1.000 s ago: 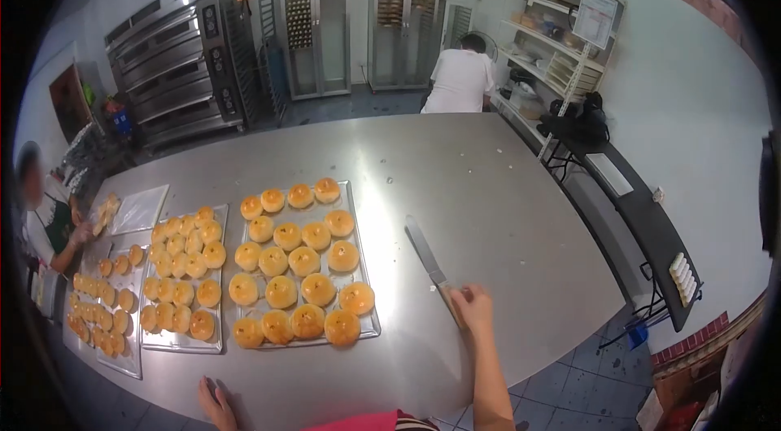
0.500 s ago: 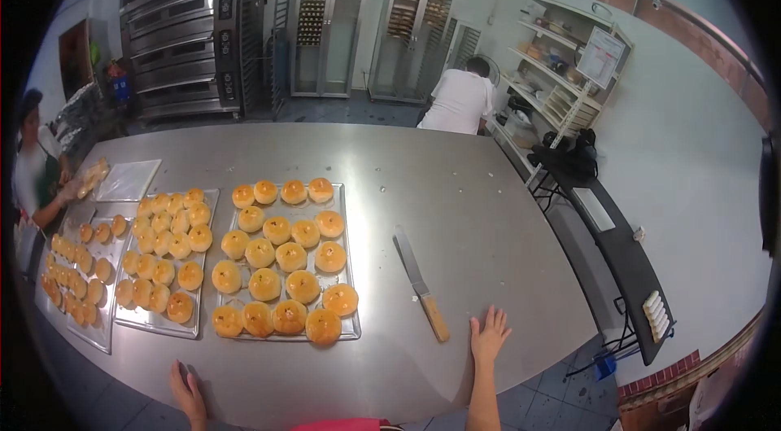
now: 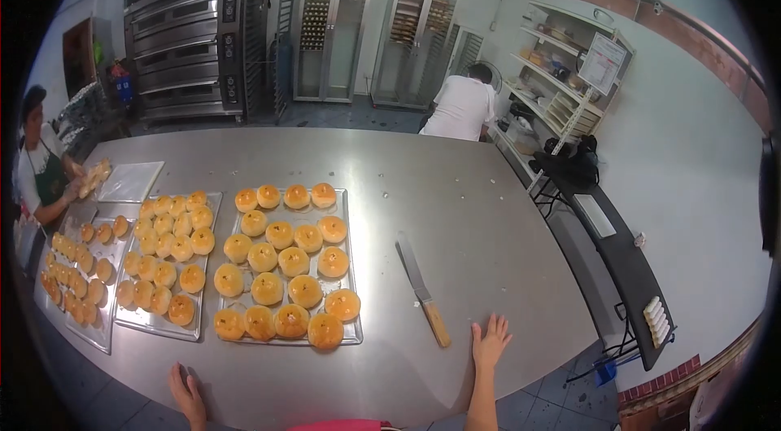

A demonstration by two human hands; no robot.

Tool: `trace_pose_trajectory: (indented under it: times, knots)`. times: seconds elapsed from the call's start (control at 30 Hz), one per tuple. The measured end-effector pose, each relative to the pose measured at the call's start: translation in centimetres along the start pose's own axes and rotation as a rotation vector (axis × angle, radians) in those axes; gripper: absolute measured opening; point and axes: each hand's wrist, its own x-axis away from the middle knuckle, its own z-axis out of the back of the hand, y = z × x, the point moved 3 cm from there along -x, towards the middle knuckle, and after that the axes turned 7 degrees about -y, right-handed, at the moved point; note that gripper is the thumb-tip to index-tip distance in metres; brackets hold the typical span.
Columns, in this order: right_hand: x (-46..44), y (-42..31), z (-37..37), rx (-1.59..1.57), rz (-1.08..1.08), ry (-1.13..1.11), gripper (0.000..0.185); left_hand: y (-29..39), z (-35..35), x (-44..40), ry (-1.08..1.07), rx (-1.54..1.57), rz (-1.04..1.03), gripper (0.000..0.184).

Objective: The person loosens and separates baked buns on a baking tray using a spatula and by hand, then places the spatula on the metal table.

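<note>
My left hand [image 3: 188, 395] rests at the near edge of the steel table [image 3: 390, 158], below the trays, holding nothing. Its fingers are partly spread. On the right, my right hand [image 3: 490, 341] lies on the tabletop with fingers apart. Just left of it is a long spatula [image 3: 425, 290] with a flat metal blade and a wooden handle. Nearest to both hands is a metal tray [image 3: 355, 325] of round, golden, glazed buns [image 3: 306, 291]. Further left stand a second tray [image 3: 172, 332] and a third tray [image 3: 99, 339], both bearing similar buns.
At the far left, a person in a green apron [image 3: 50, 175] handles baked pieces [image 3: 96, 178] beside a clear plastic sheet [image 3: 137, 179]. Another person in a white shirt [image 3: 460, 108] bends beyond the table. Ovens [image 3: 175, 48], glass cabinets [image 3: 335, 36] and a narrow black table [image 3: 622, 260] surround the room.
The view has tilted slightly, so everything sits a little lower. Both my hands stay in place on the table. The person at the left has straightened a little.
</note>
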Motion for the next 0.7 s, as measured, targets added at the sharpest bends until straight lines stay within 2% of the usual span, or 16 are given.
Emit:
trace_pose_trajectory:
  times: [0.17,0.23,0.27,0.33,0.47,0.53,0.7]
  knots:
    - [0.1,-0.2,0.1,0.025,-0.002,-0.002,0.060,1.7,0.7,-0.5,0.008,0.017,0.005,0.035]
    - [0.1,-0.5,0.3,0.023,-0.011,-0.001,0.060,4.5,2.0,-1.0,-0.156,-0.015,0.145,0.050]
    - [0.1,-0.6,0.4,0.021,-0.009,-0.002,0.060,4.9,2.1,-1.0,-0.161,-0.018,0.134,0.050]
    - [0.1,-0.7,0.4,0.015,-0.018,-0.004,0.061,4.7,2.0,-0.9,-0.151,0.038,0.183,0.051]
    - [0.1,-0.4,0.2,0.034,-0.004,0.006,0.061,4.1,1.7,-0.7,-0.156,0.045,0.144,0.051]
    - [0.1,-0.5,0.2,0.028,-0.012,0.009,0.061,4.2,1.7,-0.6,-0.178,0.115,0.204,0.052]
    - [0.2,-0.4,0.3,0.009,-0.014,0.020,0.061,3.9,1.6,-0.5,-0.180,0.079,0.202,0.051]
